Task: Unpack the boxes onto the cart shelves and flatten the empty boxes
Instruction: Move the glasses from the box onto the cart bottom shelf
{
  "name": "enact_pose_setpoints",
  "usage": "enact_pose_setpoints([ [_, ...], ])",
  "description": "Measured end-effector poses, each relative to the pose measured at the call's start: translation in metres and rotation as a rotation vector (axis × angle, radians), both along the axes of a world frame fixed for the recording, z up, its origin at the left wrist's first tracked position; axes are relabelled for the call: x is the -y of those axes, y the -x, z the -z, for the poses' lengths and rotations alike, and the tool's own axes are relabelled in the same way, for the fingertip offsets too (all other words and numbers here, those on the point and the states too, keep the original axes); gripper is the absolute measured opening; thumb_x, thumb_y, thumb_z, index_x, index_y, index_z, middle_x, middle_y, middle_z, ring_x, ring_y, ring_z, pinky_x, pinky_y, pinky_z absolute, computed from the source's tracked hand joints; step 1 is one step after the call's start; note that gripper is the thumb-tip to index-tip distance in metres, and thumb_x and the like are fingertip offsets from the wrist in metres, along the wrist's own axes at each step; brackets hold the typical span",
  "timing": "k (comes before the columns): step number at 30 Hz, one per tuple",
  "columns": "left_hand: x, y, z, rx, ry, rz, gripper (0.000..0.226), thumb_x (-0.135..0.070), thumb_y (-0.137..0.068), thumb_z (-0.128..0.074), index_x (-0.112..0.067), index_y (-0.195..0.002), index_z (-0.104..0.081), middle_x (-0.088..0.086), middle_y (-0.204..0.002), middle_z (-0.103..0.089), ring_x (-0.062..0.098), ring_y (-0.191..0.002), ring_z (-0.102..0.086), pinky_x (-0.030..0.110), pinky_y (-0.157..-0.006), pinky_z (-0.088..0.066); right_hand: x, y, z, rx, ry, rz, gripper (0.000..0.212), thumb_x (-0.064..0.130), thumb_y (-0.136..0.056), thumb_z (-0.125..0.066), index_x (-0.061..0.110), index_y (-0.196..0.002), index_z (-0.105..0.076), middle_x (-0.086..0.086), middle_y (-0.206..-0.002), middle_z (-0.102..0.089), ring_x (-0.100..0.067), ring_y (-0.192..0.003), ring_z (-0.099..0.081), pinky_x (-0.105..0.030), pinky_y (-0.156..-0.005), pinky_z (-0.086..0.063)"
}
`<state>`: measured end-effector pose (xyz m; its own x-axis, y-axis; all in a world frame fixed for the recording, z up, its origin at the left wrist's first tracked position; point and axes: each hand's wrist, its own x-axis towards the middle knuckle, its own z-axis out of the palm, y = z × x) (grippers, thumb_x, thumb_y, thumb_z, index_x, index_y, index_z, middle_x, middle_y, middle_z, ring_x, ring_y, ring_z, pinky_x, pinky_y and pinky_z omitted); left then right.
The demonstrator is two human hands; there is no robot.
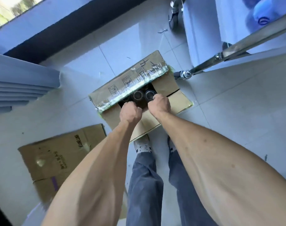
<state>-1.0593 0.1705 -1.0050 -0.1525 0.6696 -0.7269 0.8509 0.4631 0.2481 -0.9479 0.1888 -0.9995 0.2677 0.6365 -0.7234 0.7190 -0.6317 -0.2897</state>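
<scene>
Down on the tiled floor, right by the toes of the white sneakers, sits the open cardboard box, far flap flung back with ragged clear tape along its edge. Off to the right, the steel cart, one caster just beside the box's corner, blue-white packs up on its shelf. Lower left, a second cardboard box, closed and well apart from the first. Into the open box now: dark cylindrical cans, packed upright, round tops catching the light. Both hands down in the opening, knuckles up. Left hand curled tight at the near edge; right hand curled beside one can top. Gripping a can, a pack wrap or the cardboard lip? Cannot tell, fingertips hidden. Judging by look: cans rigid, probably dense, smooth-sided and slippery, so best taken round the body with a full wrap, or lifted several together from underneath. Box itself light, stiff, flaps the easy handle once emptied.
</scene>
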Motion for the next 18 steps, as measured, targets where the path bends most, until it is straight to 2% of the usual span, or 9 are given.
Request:
enact_pose_setpoints([
  [3, -0.002, 0.012, 0.021, 0.015, 0.055, -0.002, 0.023, -0.012, -0.087, -0.05, 0.002, -0.092, -0.068, 0.024, -0.104, -0.067, 0.037, -0.099, -0.062, 0.034, -0.073, -0.045, -0.012, 0.017, 0.019, 0.011, 0.049, -0.096, 0.017, 0.004, -0.083, -0.047, 0.01, -0.089, -0.062, -0.017, -0.108, -0.066, -0.034, -0.101, -0.062, -0.028, -0.076, -0.044],
  [6, -0.006, 0.015, 0.042, 0.06, 0.166, -0.042, 0.021, -0.016, -0.086, -0.056, -0.003, -0.096, -0.069, 0.018, -0.107, -0.068, 0.034, -0.1, -0.063, 0.031, -0.072, -0.044, -0.022, 0.027, 0.038, 0.036, 0.065, -0.226, 0.027, 0.006, -0.083, -0.048, 0.005, -0.103, -0.066, -0.015, -0.117, -0.063, -0.034, -0.11, -0.058, -0.031, -0.086, -0.046],
  [9, -0.008, 0.016, 0.061, 0.098, 0.216, -0.072, 0.02, -0.016, -0.086, -0.058, -0.003, -0.098, -0.068, 0.018, -0.108, -0.068, 0.034, -0.099, -0.063, 0.031, -0.072, -0.043, -0.038, 0.032, 0.056, 0.044, 0.038, -0.306, 0.033, 0.008, -0.084, -0.048, 0.006, -0.114, -0.061, -0.012, -0.126, -0.054, -0.033, -0.114, -0.054, -0.035, -0.089, -0.045],
  [12, -0.011, 0.013, 0.064, 0.043, 0.092, -0.125, 0.026, -0.013, -0.086, -0.05, -0.004, -0.108, -0.059, 0.02, -0.118, -0.056, 0.036, -0.109, -0.056, 0.038, -0.085, -0.046, -0.047, 0.029, 0.063, 0.096, -0.171, -0.391, 0.037, 0.003, -0.079, -0.048, 0.005, -0.116, -0.056, -0.013, -0.128, -0.048, -0.033, -0.113, -0.049, -0.04, -0.089, -0.046],
  [14, -0.018, 0.012, 0.054, -0.048, -0.036, -0.251, 0.036, -0.012, -0.086, -0.049, -0.006, -0.121, -0.052, 0.02, -0.126, -0.047, 0.038, -0.111, -0.053, 0.042, -0.09, -0.045, -0.044, 0.03, 0.06, 0.082, -0.288, -0.456, 0.055, 0.001, -0.075, -0.05, 0.008, -0.129, -0.049, -0.015, -0.137, -0.044, -0.034, -0.117, -0.046, -0.043, -0.09, -0.048],
  [18, -0.048, 0.019, 0.037, -0.186, -0.267, -0.415, 0.059, -0.008, -0.082, -0.049, -0.011, -0.14, -0.041, 0.022, -0.141, -0.037, 0.039, -0.125, -0.043, 0.045, -0.098, -0.039, -0.065, 0.035, 0.049, 0.025, -0.306, -0.421, 0.081, 0.005, -0.076, -0.053, 0.019, -0.151, -0.026, -0.018, -0.156, -0.024, -0.036, -0.134, -0.035, -0.046, -0.103, -0.041],
])
